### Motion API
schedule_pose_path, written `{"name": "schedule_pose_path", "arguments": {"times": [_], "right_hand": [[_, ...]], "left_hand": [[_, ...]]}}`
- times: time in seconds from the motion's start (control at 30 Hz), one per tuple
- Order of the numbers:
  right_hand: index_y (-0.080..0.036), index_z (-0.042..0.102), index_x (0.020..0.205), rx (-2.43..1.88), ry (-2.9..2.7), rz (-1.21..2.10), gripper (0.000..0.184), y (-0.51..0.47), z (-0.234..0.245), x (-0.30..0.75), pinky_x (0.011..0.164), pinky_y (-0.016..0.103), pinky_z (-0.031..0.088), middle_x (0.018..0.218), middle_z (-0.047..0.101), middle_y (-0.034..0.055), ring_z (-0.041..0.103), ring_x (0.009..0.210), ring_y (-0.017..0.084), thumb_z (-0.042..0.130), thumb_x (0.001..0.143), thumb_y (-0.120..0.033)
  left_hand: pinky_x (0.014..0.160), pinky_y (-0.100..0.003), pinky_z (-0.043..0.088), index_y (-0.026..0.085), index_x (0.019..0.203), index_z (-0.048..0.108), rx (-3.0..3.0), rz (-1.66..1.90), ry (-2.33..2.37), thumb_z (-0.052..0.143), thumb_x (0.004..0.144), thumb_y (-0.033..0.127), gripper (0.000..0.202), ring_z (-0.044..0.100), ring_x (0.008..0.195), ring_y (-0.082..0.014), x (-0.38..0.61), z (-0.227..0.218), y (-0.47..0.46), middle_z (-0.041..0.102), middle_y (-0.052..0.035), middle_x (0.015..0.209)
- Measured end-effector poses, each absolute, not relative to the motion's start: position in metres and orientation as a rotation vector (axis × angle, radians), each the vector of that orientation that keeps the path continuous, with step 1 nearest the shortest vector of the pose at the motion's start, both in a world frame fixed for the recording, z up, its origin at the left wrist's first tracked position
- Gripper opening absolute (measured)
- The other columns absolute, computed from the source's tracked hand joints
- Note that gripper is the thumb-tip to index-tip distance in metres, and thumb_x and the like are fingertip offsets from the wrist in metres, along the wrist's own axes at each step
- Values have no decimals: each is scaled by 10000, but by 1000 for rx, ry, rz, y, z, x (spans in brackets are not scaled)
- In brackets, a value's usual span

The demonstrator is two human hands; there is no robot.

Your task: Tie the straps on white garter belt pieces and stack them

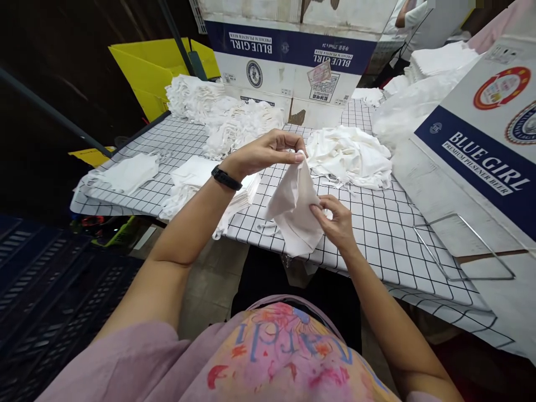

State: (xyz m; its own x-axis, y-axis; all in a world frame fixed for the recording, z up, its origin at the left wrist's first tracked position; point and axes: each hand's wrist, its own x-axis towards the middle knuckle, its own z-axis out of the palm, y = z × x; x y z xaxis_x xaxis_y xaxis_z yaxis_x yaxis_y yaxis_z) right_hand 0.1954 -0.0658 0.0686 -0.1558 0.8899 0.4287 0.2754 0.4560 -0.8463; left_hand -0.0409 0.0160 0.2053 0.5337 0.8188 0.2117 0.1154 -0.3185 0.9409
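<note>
Between the left hand [278, 149] and the right hand [335, 222], over the near edge of the checked tabletop [377, 240], one piece of white cloth [293, 209], loosely folded, with no sure sign of resting on anything below. Left hand pinching the uppermost corner, thumb against fingers; right hand gripping the side edge lower down, thumb and forefinger together. To do this well, probably best to keep the left hand's pinch firm and high, and draw the right hand lightly outward along the edge, smoothing the slack between them without tugging. Long axis running from the left hand's fingertips down toward the near edge, nearly upright; narrow peak pointing up, into the left hand, broad end pointing down, below both hands. Below and left of the left hand, a stack of white cloths [193, 170]; farther left, a flat white piece [129, 172]. Beyond the left hand, bundled white cloths [247, 125]; beyond the right hand, a loose white pile [347, 155]. Farther past both hands, an upside-down printed carton [280, 72]; right of the right hand, another carton [444, 167].
</note>
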Motion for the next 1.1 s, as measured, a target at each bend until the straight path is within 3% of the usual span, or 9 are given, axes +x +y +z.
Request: {"name": "schedule_pose_path", "arguments": {"times": [0.13,0.3,0.5,0.7,0.9,1.03,1.1], "right_hand": [[-241,705,820,-1010,-1608,905,273,-59,74,220,749,357,541,1019,660,69,628,939,231,733,892,-503],[-202,640,650,-1140,-1633,1140,434,-57,96,265,562,274,384,634,502,1,458,614,133,754,862,-563],[-196,688,650,-1219,-1721,1186,437,-57,140,310,634,289,420,672,574,25,507,682,157,800,803,-590],[-174,751,809,-1321,-1760,1173,406,-57,176,339,719,299,435,824,665,59,567,816,183,788,833,-578],[-192,735,875,-1392,-1986,971,463,-48,188,358,675,303,402,859,662,51,556,800,184,715,862,-654],[-199,673,785,-1532,-2281,651,580,-45,196,362,584,312,350,752,627,32,474,589,138,650,826,-777],[-196,689,786,-1589,-2367,495,632,-42,197,362,595,329,372,771,668,50,505,561,147,582,840,-817]], "left_hand": [[710,-331,570,133,807,716,1795,830,767,892,782,386,309,698,830,-209,-49,207,13,690,-76,849],[702,-306,568,152,788,714,1765,826,718,899,755,453,355,690,798,-184,-62,208,17,700,-71,860],[677,-294,557,175,786,714,1825,790,771,869,774,492,353,670,766,-172,-77,216,21,708,-71,850],[629,-274,542,186,767,726,1933,732,853,860,767,508,349,652,727,-162,-80,228,20,698,-67,801],[601,-275,523,204,745,738,2047,673,960,863,742,525,345,637,717,-169,-79,237,20,670,-51,748],[625,-284,510,219,746,732,2124,660,964,845,767,527,328,626,735,-174,-81,241,22,657,-50,757],[673,-288,519,219,760,732,2170,670,931,836,776,530,329,634,787,-178,-81,244,24,671,-58,830]]}}
